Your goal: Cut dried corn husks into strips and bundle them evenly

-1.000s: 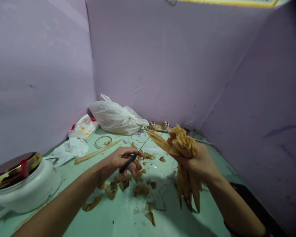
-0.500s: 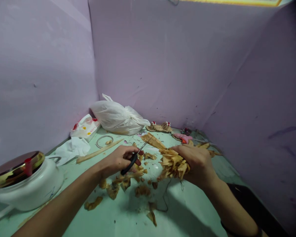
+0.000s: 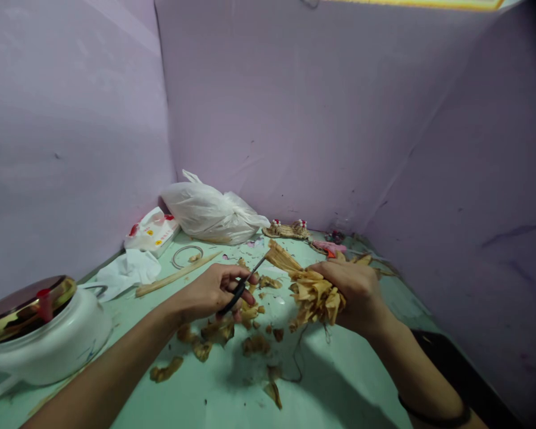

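Observation:
My left hand (image 3: 218, 289) grips a pair of scissors (image 3: 237, 293) with black handles. Its blades look closed and point up and right, their tips at the free end of a long, pale brown dried strip (image 3: 283, 257). That strip sticks out leftward from a bunch of dried, husk-like leaves (image 3: 316, 293). My right hand (image 3: 356, 289) is closed around the bunch, hiding its middle; more leaf ends show beyond the knuckles. Below both hands, cut scraps (image 3: 255, 344) of the same material are scattered over the pale green tabletop (image 3: 232, 399).
At left stands a white pot (image 3: 67, 339) with a gold-rimmed lid. Behind it lie a crumpled tissue (image 3: 129, 271), a tissue pack (image 3: 152, 232) and a tied white plastic bag (image 3: 212, 211). A woven piece (image 3: 288, 230) with red and white beads rests by the back wall.
The scissors' blades, spread across the strip before, now look closed. The strip's free end appears shorter and sits farther right. My right hand still grips the bunch in nearly the same place.

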`<state>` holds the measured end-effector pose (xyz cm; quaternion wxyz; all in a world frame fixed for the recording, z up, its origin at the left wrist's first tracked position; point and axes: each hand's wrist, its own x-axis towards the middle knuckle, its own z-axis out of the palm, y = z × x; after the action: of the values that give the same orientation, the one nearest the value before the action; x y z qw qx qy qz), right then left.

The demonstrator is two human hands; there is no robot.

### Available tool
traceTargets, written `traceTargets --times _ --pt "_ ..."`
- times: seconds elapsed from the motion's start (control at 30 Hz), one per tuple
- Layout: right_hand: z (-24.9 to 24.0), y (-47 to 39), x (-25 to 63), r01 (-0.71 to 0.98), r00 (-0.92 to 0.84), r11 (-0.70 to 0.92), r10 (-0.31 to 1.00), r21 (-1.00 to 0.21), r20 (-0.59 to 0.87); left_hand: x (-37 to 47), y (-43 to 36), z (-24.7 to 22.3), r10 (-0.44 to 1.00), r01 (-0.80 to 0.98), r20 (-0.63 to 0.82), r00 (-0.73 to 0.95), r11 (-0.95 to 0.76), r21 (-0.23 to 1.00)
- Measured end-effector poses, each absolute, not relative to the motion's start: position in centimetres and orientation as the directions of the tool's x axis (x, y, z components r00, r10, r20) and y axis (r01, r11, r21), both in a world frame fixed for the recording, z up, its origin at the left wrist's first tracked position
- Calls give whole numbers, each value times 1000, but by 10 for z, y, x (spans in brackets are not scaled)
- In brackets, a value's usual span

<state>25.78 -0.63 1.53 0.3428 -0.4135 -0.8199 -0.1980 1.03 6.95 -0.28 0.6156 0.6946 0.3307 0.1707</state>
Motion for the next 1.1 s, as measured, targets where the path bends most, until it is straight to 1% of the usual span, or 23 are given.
traceTargets --times 0.1,0.17,0.33,0.53,0.6,0.7,0.77,0.9,1.03,1.1 --pt "16 -7 255 802 -447 596 559 36 699 10 74 -6 659 185 -52 750 -134 974" --pt "16 -8 253 791 -477 610 569 45 670 10 76 -8 669 177 -18 743 -171 969" --pt "14 -7 251 772 -514 632 564 62 646 11 74 -4 703 204 -53 709 -132 970" --pt "17 -9 253 776 -507 628 575 50 642 12 72 -1 738 307 -218 639 16 952" --pt "18 -11 251 775 -508 630 576 48 640 13 72 -1 729 296 -191 658 -17 955" --pt "19 -12 248 766 -531 641 588 49 610 13 73 0 715 233 -80 695 -118 965" --pt "18 -12 246 758 -557 650 595 60 579 13 73 0 717 221 -56 695 -139 965" --pt "16 -10 245 755 -571 651 596 77 564 11 74 -1 732 265 -145 666 -50 963" --pt "16 -9 247 762 -555 645 604 58 573 10 75 -4 722 336 -248 646 22 941" --pt "17 -11 247 760 -553 648 601 53 577 9 76 -6 708 321 -212 674 -21 947"
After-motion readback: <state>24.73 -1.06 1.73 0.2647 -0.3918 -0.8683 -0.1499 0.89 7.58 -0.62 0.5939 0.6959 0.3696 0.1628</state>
